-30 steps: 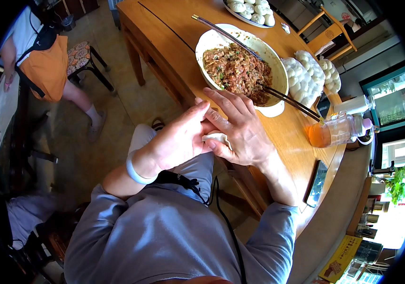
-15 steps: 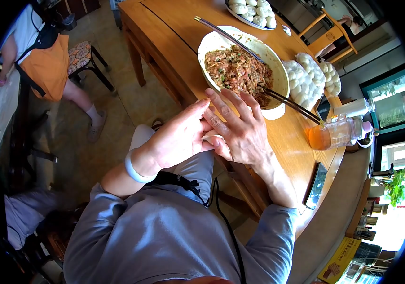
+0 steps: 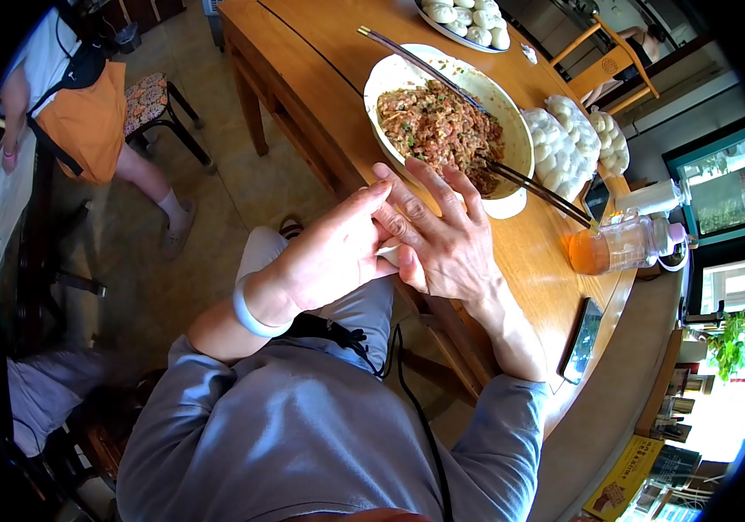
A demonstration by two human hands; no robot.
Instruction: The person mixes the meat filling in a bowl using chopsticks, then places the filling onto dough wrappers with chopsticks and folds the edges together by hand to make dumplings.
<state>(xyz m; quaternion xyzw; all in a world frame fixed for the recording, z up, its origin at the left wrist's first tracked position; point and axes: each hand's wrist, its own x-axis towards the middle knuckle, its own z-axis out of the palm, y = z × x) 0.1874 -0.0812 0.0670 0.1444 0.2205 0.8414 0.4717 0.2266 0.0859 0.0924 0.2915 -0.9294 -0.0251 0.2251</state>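
Note:
My left hand (image 3: 325,252), with a white bracelet (image 3: 251,306) at the wrist, is turned palm up and cupped. Laid across its fingers is my right hand (image 3: 446,235), palm down with long fingers stretched forward. A small piece of white dough (image 3: 389,255) peeks out between them, by the right thumb; most of it is hidden. Just beyond my fingertips a large bowl (image 3: 516,130) holds minced filling (image 3: 438,122). One pair of chopsticks (image 3: 538,187) is stuck in the filling, and another pair (image 3: 416,65) lies across the bowl's far rim.
The wooden table (image 3: 320,87) also carries a plate of buns (image 3: 473,22), bags of white dough balls (image 3: 560,143), a bottle of amber liquid (image 3: 620,248) and a phone (image 3: 580,341). A person in orange shorts (image 3: 85,122) stands at left near a stool (image 3: 148,100).
My hands stay joined around the dough with only a slight shift of the fingers. At left, the other person's hand has moved a little. The bowl and chopsticks look unmoved.

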